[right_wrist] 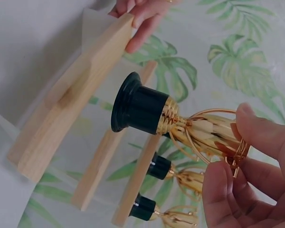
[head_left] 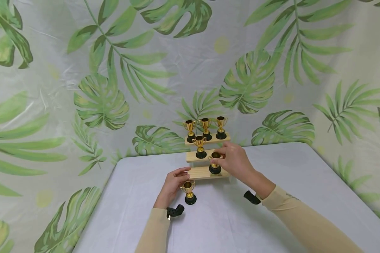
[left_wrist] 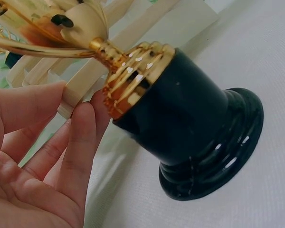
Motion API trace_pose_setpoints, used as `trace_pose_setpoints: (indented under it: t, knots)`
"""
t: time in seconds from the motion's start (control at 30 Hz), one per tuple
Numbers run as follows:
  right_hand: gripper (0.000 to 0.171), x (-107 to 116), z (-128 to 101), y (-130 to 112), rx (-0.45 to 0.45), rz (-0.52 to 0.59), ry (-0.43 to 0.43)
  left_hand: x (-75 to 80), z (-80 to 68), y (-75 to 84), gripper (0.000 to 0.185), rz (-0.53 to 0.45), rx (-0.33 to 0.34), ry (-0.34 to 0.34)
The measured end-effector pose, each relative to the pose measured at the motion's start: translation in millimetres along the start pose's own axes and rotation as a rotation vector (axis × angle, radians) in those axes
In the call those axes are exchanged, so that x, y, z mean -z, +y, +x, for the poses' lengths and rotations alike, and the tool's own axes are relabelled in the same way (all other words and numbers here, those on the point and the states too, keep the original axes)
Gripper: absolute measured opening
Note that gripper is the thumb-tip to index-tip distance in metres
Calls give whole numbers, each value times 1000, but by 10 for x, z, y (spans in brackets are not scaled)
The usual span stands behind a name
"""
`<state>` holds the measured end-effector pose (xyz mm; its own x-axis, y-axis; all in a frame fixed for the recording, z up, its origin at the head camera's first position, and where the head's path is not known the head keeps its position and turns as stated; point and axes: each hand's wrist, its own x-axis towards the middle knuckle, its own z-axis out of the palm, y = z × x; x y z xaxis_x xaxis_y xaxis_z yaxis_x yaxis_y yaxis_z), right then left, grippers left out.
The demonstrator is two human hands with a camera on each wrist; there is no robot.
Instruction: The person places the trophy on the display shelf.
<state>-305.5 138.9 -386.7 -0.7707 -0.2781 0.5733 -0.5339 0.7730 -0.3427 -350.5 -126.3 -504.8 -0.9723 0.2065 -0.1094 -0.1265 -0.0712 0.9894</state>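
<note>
My right hand [head_left: 235, 158] pinches a small gold trophy cup [right_wrist: 209, 130] near its rim, with fingertips at one of its handles. The trophy's black base is just above the lowest board, apart from it in the right wrist view. My left hand [head_left: 174, 182] grips the left end of that lowest board of a three-tier wooden display stand [head_left: 197, 173], thumb on one face and fingers on the other. Close beside the left hand, another gold trophy [head_left: 189, 193] with a black base stands upright on the table; it looms large in the left wrist view.
Three similar trophies [head_left: 206, 129] line the top board. One more trophy [head_left: 200, 147] stands toward the left of the middle board. A white cloth covers the table [head_left: 139, 196], and a leaf-patterned curtain [head_left: 196, 70] hangs behind it.
</note>
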Motion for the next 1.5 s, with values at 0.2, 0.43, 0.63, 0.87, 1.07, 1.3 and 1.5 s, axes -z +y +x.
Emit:
trace_pose_setpoints:
  t: [0.2, 0.43, 0.63, 0.87, 1.07, 1.3, 1.5]
  knots:
    - [40, 22, 24, -3, -12, -3, -2, 55, 157, -182, 41, -3, 8, 5]
    - [43, 46, 73, -13, -50, 14, -5, 50, 155, -211, 39, -2, 0, 34]
    - [36, 56, 135, -7, -42, 14, 7, 57, 165, -220, 39, -28, -5, 22]
    - [36, 70, 191, 0, -73, -10, -9, 68, 174, -230, 40, -25, -4, 13]
    - [34, 71, 246, 2, -52, -32, -21, 56, 161, -217, 40, -21, -2, 16]
    - [43, 87, 321, 27, -71, -23, -34, 52, 160, -211, 40, -22, 3, 23]
    - [43, 86, 381, 85, -63, -17, -31, 71, 174, -221, 39, -25, 2, 16]
